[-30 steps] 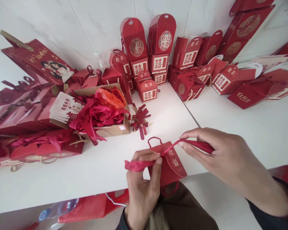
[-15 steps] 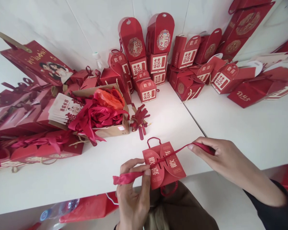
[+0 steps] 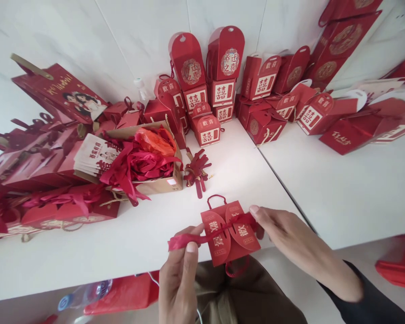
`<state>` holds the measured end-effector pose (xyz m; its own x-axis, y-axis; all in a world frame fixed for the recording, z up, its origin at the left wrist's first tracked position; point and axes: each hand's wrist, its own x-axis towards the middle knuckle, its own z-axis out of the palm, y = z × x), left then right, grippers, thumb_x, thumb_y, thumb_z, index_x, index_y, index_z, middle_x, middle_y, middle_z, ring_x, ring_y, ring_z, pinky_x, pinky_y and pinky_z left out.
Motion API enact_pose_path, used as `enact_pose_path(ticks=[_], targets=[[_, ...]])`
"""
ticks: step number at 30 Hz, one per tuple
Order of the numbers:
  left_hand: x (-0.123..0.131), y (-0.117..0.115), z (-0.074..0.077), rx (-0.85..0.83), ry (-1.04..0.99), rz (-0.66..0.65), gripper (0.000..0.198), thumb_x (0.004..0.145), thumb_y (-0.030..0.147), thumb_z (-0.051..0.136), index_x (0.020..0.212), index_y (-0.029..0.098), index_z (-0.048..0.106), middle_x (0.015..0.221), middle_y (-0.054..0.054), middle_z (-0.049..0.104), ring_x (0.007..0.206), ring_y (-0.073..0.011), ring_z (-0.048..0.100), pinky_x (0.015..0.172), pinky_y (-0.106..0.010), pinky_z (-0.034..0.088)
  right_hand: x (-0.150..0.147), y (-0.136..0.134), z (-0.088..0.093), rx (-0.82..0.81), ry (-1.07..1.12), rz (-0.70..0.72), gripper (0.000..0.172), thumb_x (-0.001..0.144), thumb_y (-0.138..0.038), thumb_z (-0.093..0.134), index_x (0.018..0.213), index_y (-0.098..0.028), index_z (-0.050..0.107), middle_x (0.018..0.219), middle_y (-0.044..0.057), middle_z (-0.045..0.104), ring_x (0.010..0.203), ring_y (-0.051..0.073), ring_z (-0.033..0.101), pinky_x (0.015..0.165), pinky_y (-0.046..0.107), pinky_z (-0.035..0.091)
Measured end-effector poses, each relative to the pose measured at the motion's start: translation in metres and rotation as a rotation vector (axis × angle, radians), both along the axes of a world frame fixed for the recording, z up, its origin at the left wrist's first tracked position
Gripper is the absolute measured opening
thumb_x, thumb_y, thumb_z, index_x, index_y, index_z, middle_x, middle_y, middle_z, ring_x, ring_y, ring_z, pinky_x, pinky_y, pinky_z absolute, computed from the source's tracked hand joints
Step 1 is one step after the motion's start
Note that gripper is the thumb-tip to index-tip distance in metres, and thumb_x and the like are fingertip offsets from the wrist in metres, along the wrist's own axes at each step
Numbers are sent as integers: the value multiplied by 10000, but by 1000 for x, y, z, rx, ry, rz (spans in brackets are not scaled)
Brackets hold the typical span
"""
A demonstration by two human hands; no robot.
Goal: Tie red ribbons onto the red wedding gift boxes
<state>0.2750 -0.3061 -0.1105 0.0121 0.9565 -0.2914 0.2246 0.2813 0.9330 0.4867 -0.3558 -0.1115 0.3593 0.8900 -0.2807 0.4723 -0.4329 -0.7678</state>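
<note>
A small red gift box (image 3: 234, 249) with rounded interlocking flaps and cord handles sits at the table's front edge, seen from above. Across its top, a red ribbon (image 3: 219, 231) passes through the slots in the flaps. My left hand (image 3: 184, 265) pinches one ribbon end between thumb and fingers, left of the box. At the box's right side, my right hand (image 3: 280, 227) is closed on the other ribbon end, its thumb on top; some of its fingers are hidden.
A cardboard box (image 3: 160, 182) of loose red ribbons stands left, with printed cards (image 3: 96, 155) beside it. Small dark red strips (image 3: 198, 171) lie near its corner. Stacked red boxes (image 3: 224, 54) line the wall. A plastic bottle (image 3: 84, 294) lies below the tabletop.
My right hand has moved left and down toward the box, and the ribbon that was stretched tight to the right is now slacker. My left hand has shifted slightly left and lower.
</note>
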Motion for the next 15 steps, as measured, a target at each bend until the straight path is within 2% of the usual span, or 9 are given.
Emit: enact_pose_path(ticks=[4, 6, 11, 13, 15], targets=[[4, 12, -1, 40, -129, -82, 390, 860, 611, 687, 980, 257, 800, 1181, -64, 747, 1172, -276, 656, 1013, -388, 559, -2, 5, -1, 126, 219, -32, 391, 1017, -627, 497, 943, -276, 653, 758, -39, 600, 698, 170, 542, 654, 283, 425], [3, 16, -5, 78, -159, -133, 384, 870, 604, 684, 933, 238, 784, 1063, -66, 741, 1061, -244, 670, 918, -327, 578, -1, 5, -2, 160, 246, -41, 337, 1012, -576, 548, 939, -267, 659, 789, -35, 628, 737, 164, 568, 671, 267, 438], [-1, 19, -20, 13, -153, -121, 441, 889, 635, 638, 803, 207, 702, 847, -33, 645, 807, -176, 600, 731, -258, 527, 2, 1, -5, 169, 168, -36, 325, 1019, -528, 545, 879, -252, 645, 780, -19, 646, 731, 169, 584, 628, 268, 442], [-4, 19, -20, -11, -120, -108, 446, 883, 642, 635, 784, 210, 685, 835, -35, 642, 793, -179, 579, 715, -265, 507, 3, 0, -5, 175, 108, -29, 328, 1025, -529, 532, 884, -256, 644, 774, -14, 640, 709, 174, 576, 610, 279, 446], [-10, 21, -14, 12, -20, -129, 446, 894, 642, 611, 768, 219, 677, 840, -45, 657, 809, -195, 577, 742, -284, 504, 6, -2, -3, 191, 30, 4, 308, 1034, -522, 524, 924, -267, 658, 840, -1, 652, 740, 181, 588, 645, 294, 473]])
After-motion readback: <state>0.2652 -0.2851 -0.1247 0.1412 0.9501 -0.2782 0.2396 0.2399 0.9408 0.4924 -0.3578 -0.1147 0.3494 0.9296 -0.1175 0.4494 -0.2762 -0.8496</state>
